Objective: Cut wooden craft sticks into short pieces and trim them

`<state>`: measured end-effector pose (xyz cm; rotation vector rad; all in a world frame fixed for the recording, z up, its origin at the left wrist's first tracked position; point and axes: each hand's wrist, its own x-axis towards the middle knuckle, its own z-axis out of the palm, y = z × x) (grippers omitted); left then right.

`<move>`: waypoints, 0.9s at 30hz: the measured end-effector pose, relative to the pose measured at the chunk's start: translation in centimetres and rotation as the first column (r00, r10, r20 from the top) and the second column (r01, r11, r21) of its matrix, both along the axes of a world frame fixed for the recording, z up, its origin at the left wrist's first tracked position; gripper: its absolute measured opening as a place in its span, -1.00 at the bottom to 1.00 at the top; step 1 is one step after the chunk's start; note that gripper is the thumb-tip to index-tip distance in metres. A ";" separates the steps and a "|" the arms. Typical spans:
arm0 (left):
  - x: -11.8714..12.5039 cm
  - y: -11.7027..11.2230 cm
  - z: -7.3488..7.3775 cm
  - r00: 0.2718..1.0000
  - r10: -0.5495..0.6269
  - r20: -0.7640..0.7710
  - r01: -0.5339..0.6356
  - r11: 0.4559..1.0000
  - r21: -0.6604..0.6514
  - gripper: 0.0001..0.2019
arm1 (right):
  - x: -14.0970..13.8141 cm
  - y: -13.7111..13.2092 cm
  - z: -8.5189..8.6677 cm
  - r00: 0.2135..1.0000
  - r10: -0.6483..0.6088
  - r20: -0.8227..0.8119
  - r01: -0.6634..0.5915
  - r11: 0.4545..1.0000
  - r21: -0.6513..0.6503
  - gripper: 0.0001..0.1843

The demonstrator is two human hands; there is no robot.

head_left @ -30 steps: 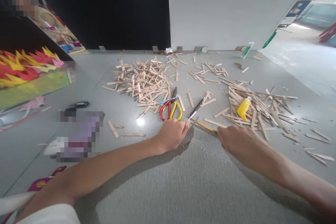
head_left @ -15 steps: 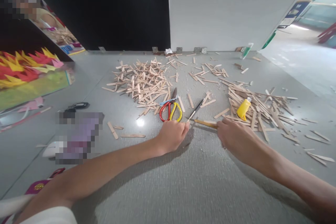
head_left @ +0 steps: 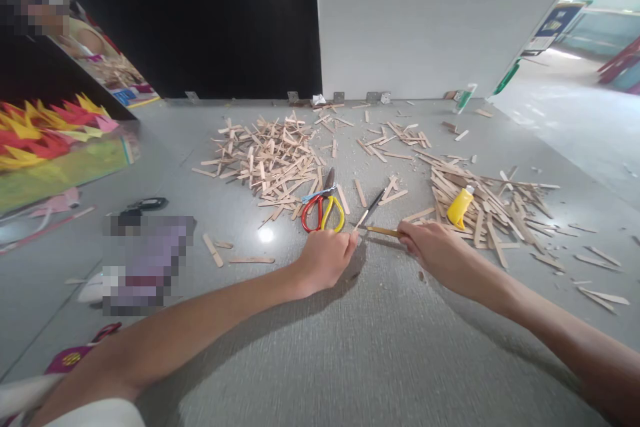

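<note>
My left hand [head_left: 325, 257] is closed around the handle of a thin craft knife [head_left: 369, 207], whose blade points up and to the right over the grey floor. My right hand [head_left: 436, 251] is closed on the end of a flat wooden stick [head_left: 383, 231] that lies level, its free end pointing left and meeting the knife near my left hand's fingers. Red and yellow scissors [head_left: 323, 207] lie just beyond my left hand. A small yellow glue bottle [head_left: 460, 205] sits on the right stick pile beyond my right hand.
Piles of wooden sticks are spread over the floor at centre [head_left: 270, 157] and at right [head_left: 490, 203]. Coloured paper crafts [head_left: 50, 123] lie at the left. A green and white tube [head_left: 464, 98] stands by the white wall. Another person sits at the far left.
My right hand has slid left and away from me with the stick, closing the gap to the knife. My left hand has stayed nearly in place.
</note>
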<state>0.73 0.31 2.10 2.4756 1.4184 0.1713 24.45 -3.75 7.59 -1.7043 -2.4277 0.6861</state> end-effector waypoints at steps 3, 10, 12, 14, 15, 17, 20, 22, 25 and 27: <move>0.2 -0.1 0.2 1.000 0.015 -0.027 -0.015 1.000 -0.005 -0.31 | -0.8 -1.3 0.8 1.000 0.009 -0.009 -0.010 0.988 -0.156 -0.64; 0.4 -0.3 0.8 0.997 0.039 -0.060 -0.041 0.999 -0.028 -0.34 | -3.9 -3.1 1.6 0.909 -0.038 0.416 0.065 0.997 -0.050 -0.69; 0.3 -0.1 1.0 0.998 0.043 -0.055 -0.045 0.998 -0.037 -0.33 | -2.5 -1.4 1.9 0.911 -0.088 0.404 0.086 0.996 0.023 -0.69; 0.2 0.1 1.2 0.998 0.047 -0.047 -0.049 0.998 -0.046 -0.33 | -0.9 0.1 2.2 0.917 -0.096 0.387 0.084 0.995 0.047 -0.74; 0.2 0.1 1.2 0.998 0.050 -0.043 -0.052 0.997 -0.048 -0.32 | -0.3 0.5 2.4 0.926 -0.074 0.371 0.065 0.997 0.037 -0.76; 0.2 0.1 1.2 0.998 0.059 -0.035 -0.061 0.997 -0.048 -0.33 | 0.3 0.0 2.5 0.941 -0.001 0.337 -0.006 1.000 0.020 -0.74; 0.2 0.0 0.9 0.997 0.069 -0.023 -0.070 0.997 -0.041 -0.35 | -0.5 -2.7 2.2 0.927 0.186 0.325 -0.215 0.975 0.056 -0.77; 0.1 -0.1 0.6 0.998 0.065 -0.012 -0.066 0.997 -0.039 -0.35 | -1.4 -4.3 1.9 0.908 0.227 0.353 -0.268 0.961 0.072 -0.74; 0.0 -0.3 0.3 0.999 0.038 0.019 -0.038 0.998 -0.041 -0.37 | -1.8 -4.7 1.5 0.935 0.130 0.330 -0.152 0.987 0.043 -0.73; 0.0 -0.5 0.2 0.999 0.011 0.052 -0.009 0.999 -0.041 -0.40 | -1.6 -3.7 1.4 0.967 0.072 0.245 -0.087 0.995 0.050 -0.76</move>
